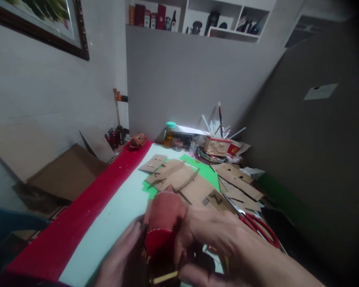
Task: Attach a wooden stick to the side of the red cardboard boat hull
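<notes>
Head view, items listed largest first.

1. Table (116, 215): pale mint top, running from under my hands away to the far wall.
2. Red cloth (86, 211): a long strip along the table edge, left of my left hand.
3. Green sheet (211, 172): flat on the table beyond both hands, mostly covered.
4. Cardboard pieces (179, 177): brown cut-outs, overlapping on the green sheet just beyond my hands and spreading off past my right hand.
5. Right hand (215, 235): closed, with the fingers curled around the right side of the red-and-pink piece.
6. Left hand (122, 259): fingers stretched out against the left side of the same piece. I cannot tell whether they grip it.
7. Red-and-pink piece (166, 215): dusty pink above and bright red below, held upright between my two hands, just above the table's near end.
8. Scissors (257, 225): red handles, lying on the table just right of my right hand, with the blades pointing towards the cardboard.
9. Jar (169, 133): amber with a teal lid, at the far end of the table, well beyond my hands.
10. Wooden stick (165, 277): thin and pale, low between my hands, under the piece.
</notes>
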Motion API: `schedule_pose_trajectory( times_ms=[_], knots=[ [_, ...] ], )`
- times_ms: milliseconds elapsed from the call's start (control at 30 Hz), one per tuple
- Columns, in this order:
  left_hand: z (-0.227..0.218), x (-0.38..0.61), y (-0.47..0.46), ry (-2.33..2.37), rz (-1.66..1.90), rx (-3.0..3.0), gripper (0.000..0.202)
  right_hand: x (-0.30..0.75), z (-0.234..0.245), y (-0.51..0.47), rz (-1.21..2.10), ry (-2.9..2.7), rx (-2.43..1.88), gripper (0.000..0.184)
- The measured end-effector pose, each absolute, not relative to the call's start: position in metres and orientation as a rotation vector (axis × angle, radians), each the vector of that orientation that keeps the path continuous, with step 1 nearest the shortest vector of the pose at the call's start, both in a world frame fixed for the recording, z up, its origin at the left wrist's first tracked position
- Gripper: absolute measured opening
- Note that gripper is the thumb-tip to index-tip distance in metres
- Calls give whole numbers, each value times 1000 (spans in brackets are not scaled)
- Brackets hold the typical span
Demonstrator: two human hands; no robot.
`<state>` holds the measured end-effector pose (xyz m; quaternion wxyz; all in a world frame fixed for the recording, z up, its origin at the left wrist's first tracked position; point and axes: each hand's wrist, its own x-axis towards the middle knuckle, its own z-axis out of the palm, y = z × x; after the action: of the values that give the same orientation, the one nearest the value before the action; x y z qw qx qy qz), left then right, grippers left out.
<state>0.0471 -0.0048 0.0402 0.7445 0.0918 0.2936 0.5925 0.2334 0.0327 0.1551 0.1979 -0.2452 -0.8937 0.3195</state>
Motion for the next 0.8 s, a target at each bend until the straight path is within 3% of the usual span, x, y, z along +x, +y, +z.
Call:
schedule_pose_trajectory(
  times_ms=[200, 433, 533, 800],
  knots=[
    [38, 50, -4, 270, 1016, 52, 21, 242, 156, 28, 906, -2534, -776, 16],
    [44, 66, 1, 219, 996, 87, 26, 259, 160, 18, 879, -2520, -784, 15],
    [44, 67, 6, 238, 969, 153, 19, 266, 162, 21, 799, -2474, -733, 10],
    [52, 75, 5, 512, 1049, 262, 47, 280, 162, 30, 760, -2370, -790, 3]
  ],
)
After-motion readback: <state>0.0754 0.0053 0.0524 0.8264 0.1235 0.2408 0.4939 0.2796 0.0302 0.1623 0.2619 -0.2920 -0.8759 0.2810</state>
